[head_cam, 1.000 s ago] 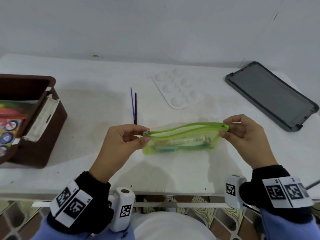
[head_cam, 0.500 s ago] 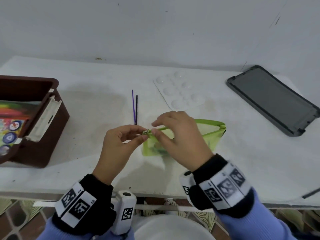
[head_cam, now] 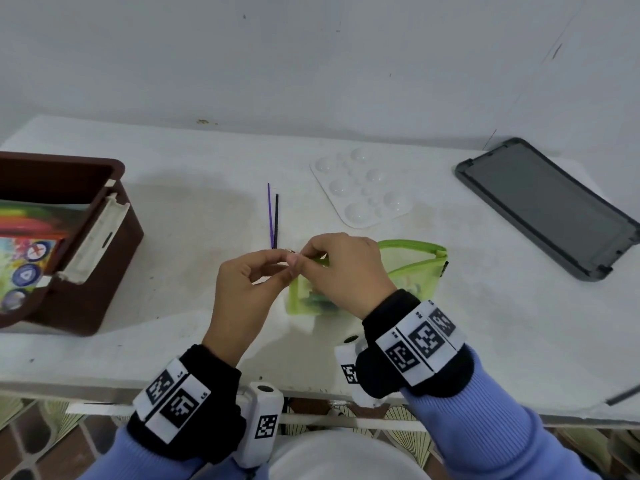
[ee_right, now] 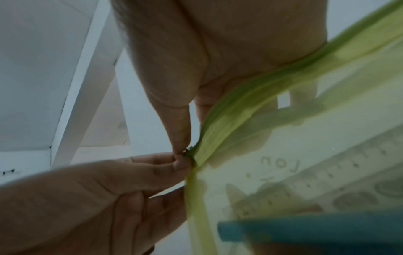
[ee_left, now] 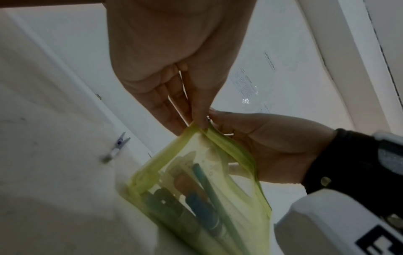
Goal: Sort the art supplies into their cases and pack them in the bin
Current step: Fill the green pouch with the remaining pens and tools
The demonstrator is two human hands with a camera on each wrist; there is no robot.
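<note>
Green pouch (head_cam: 412, 268) holding pens (ee_left: 202, 207), both hands pinching

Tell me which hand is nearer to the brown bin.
Left. The left hand pinches the left end of the green pouch, on the side facing the brown bin at the table's left. The right hand sits just beyond it, farther from the bin.

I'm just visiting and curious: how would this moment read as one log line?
step: zipping pouch | left hand: pinches green pouch corner | right hand: pinches zipper pull | bin: not yet packed
</note>
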